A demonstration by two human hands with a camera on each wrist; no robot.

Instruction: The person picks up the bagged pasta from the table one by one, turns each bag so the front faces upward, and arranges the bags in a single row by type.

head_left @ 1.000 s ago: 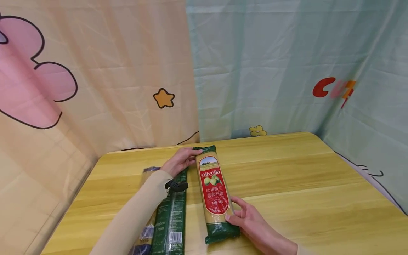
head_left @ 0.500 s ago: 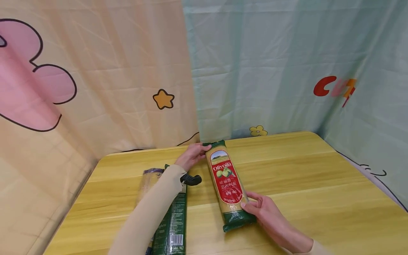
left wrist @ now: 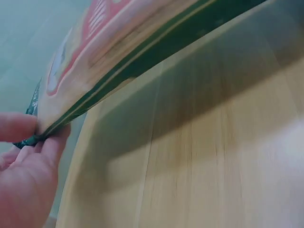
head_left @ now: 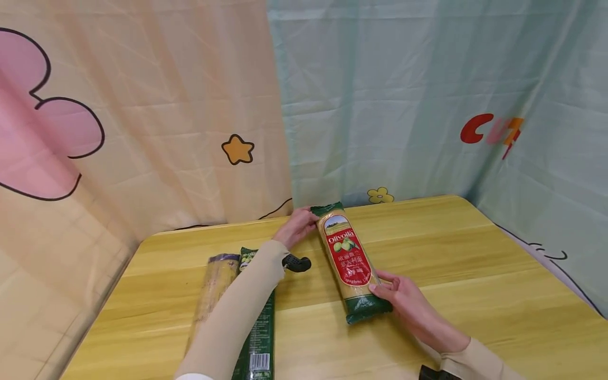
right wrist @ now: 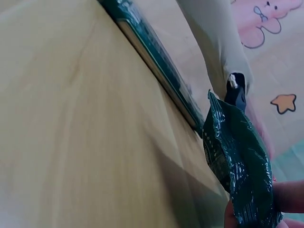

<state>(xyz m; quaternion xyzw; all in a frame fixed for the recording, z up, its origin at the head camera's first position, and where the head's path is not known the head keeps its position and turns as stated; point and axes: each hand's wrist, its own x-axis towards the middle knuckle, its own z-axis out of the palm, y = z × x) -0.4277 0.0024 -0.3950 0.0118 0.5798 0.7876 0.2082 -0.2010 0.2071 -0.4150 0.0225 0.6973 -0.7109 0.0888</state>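
Observation:
A spaghetti packet point(head_left: 352, 258) with a red label and green ends is held between both hands, raised off the table and slanting. My left hand point(head_left: 296, 226) pinches its far green end; in the left wrist view the thumb and fingers point(left wrist: 19, 127) grip that corner, with the packet's shadow below. My right hand point(head_left: 407, 300) grips the near end at its right edge, thumb on top. In the right wrist view the crinkled green end point(right wrist: 242, 161) stands close to the camera. Left of it, partly under my left forearm, lies a second green packet point(head_left: 260, 338).
A clear packet with purple ends point(head_left: 220, 274) lies left of the green one, partly hidden by the left sleeve. The wooden table point(head_left: 475, 264) reaches back to printed curtains point(head_left: 361, 105) along its far side and at both sides.
Both hands have carried the spaghetti packet rightward and away from the body. More of the two packets on the left shows beside the left forearm.

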